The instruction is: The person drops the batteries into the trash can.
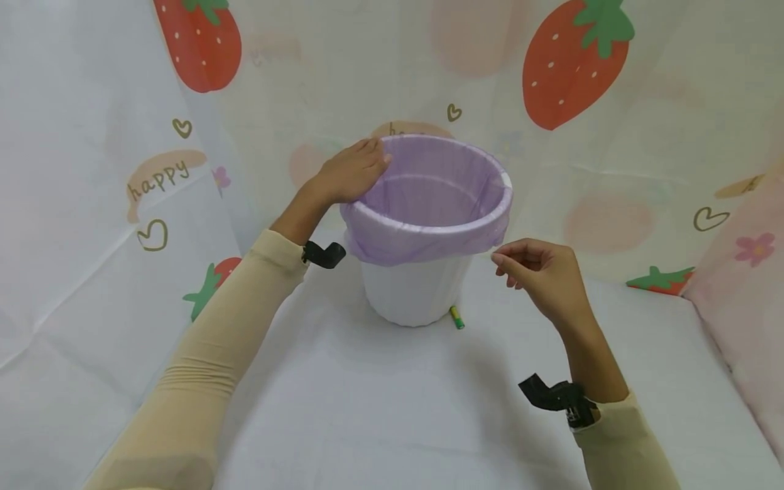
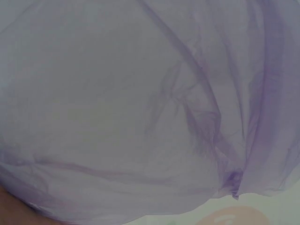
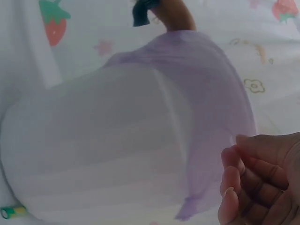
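Note:
A white trash can (image 1: pixel 409 289) stands upright, lined with a thin purple trash bag (image 1: pixel 422 245) whose top is folded outward over the rim. My left hand (image 1: pixel 355 170) grips the lined rim at its left side, thumb towards the inside; the left wrist view shows mostly bag film (image 2: pixel 117 93). At the can's right, my right hand (image 1: pixel 539 269) is at the bag's lower edge. Its thumb and index fingertip come together beside the film in the right wrist view, the other fingers (image 3: pixel 229 180) curled. Whether they pinch the film I cannot tell.
A small green and yellow battery (image 1: pixel 456 318) lies on the white tabletop (image 1: pixel 380 408) by the can's base, at its right. Behind hangs a cloth backdrop (image 1: pixel 380 68) printed with strawberries, hearts and writing. A pinkish cloth side (image 1: pixel 747 299) bounds the right.

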A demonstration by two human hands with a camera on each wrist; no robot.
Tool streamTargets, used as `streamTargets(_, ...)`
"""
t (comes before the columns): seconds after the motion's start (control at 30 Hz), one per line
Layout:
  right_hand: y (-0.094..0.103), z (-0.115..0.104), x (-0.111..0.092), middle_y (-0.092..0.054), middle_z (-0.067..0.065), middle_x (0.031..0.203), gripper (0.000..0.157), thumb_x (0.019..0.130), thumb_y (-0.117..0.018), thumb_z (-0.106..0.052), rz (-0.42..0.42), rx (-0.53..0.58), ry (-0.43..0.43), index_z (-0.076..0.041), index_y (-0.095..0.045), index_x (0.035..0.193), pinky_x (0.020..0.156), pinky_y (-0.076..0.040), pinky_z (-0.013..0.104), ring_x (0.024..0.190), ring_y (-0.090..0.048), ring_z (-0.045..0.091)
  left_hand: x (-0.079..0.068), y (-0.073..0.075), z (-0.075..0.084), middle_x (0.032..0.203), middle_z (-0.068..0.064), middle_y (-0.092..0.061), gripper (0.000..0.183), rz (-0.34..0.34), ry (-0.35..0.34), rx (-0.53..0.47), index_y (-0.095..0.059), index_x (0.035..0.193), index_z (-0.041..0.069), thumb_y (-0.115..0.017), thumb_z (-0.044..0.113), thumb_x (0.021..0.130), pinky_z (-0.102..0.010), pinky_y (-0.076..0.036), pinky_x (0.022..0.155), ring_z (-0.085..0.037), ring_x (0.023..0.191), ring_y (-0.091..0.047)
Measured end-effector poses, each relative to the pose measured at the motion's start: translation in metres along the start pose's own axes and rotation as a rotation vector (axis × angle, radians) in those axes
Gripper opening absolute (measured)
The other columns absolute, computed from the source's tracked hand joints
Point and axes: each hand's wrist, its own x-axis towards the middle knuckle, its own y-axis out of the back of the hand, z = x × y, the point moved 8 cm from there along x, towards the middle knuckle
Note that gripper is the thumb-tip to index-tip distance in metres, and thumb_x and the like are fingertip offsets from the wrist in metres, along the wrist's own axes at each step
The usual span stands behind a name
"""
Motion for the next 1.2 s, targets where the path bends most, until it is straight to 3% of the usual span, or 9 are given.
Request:
streamTargets(0.2, -0.016, 0.027, -0.014, -0.072, 0.017, 0.083, 0.024, 0.094, -0.076, -0.027, -0.002, 0.036, -0.057, -0.004, -0.076, 0.101, 0.060, -0.058, 0.029, 0.063, -0.064, 0.022, -0.001, 0.000, 0.000, 0.168, -0.021, 0.000, 0.067, -0.006, 0.006, -0.014, -0.006, 0.159, -0.005, -0.009, 0.041, 0.111, -0.038, 0.001, 0.126, -0.032, 0.156, 0.004)
streamTargets(0.5, -0.039, 0.068, -0.029, -0.072, 0.007, 0.080, 0.026, 0.094, -0.075, -0.029, -0.014, 0.057, -0.152, -0.004, -0.075, 0.102, 0.059, -0.058, 0.029, 0.063, -0.064, 0.023, -0.002, 0.002, 0.003, 0.167, -0.022, -0.001, 0.067, 0.005, 0.004, -0.036, -0.007, 0.159, -0.005, -0.010, 0.041, 0.111, -0.038, 0.000, 0.126, -0.033, 0.156, 0.002)
streamTargets(0.7, -0.056, 0.095, -0.032, -0.073, 0.016, 0.086, 0.028, 0.097, -0.071, -0.029, -0.012, 0.066, -0.211, -0.002, -0.074, 0.104, 0.059, -0.058, 0.033, 0.065, -0.063, 0.027, -0.001, 0.001, -0.001, 0.167, -0.023, -0.004, 0.067, 0.028, -0.006, -0.038, -0.008, 0.159, -0.006, -0.011, 0.042, 0.111, -0.038, -0.001, 0.126, -0.032, 0.156, 0.001)
streamTargets(0.97, -0.071, 0.125, -0.035, -0.072, 0.024, 0.091, 0.022, 0.096, -0.072, -0.019, 0.031, 0.024, -0.254, -0.002, -0.073, 0.110, 0.055, -0.057, 0.032, 0.064, -0.066, 0.030, -0.001, 0.003, -0.002, 0.168, -0.022, -0.005, 0.066, 0.030, -0.001, -0.035, -0.009, 0.159, -0.005, -0.011, 0.041, 0.111, -0.038, -0.002, 0.127, -0.033, 0.156, -0.001)
streamTargets(1.2, -0.080, 0.147, -0.035, -0.071, 0.017, 0.088, 0.027, 0.093, -0.075, -0.015, 0.028, -0.050, -0.288, 0.001, -0.072, 0.114, 0.050, -0.052, 0.024, 0.064, -0.067, 0.034, -0.001, 0.001, -0.001, 0.167, -0.023, -0.003, 0.067, 0.020, -0.002, -0.021, -0.006, 0.158, -0.007, -0.010, 0.040, 0.111, -0.038, -0.002, 0.126, -0.033, 0.156, 0.000)
